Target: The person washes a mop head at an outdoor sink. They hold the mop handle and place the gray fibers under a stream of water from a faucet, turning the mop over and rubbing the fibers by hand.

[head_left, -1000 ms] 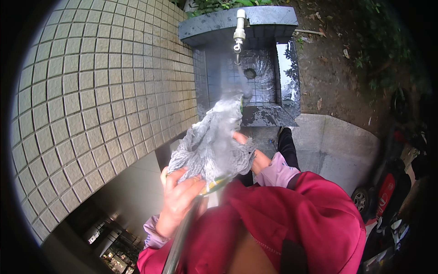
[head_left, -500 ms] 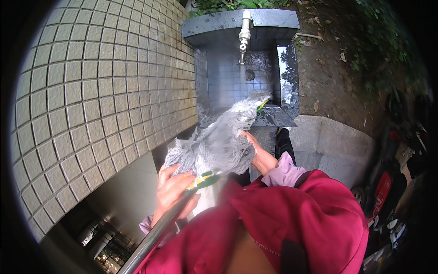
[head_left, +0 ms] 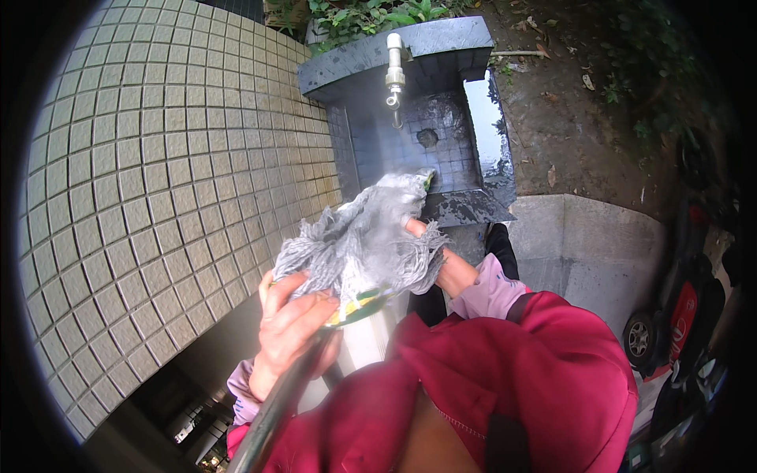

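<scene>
Shifted lower since earlier: mop head (head_left: 359, 240), now clear of tap (head_left: 393, 75). Left hand (head_left: 292, 335) closed on handle (head_left: 272, 418); right hand (head_left: 441, 264) gripping strands. Wringing apparently ongoing.

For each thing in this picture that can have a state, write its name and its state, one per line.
Mop head: grey strands bunched up, lifted off the ground.
Left hand: closed on the mop handle.
Right hand: pressed into the strands.
Tap: no water seen running.
Basin: wet.

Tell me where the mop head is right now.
In the head view the grey mop head sits centre frame, held between the left hand and right hand, below the tap.
</scene>
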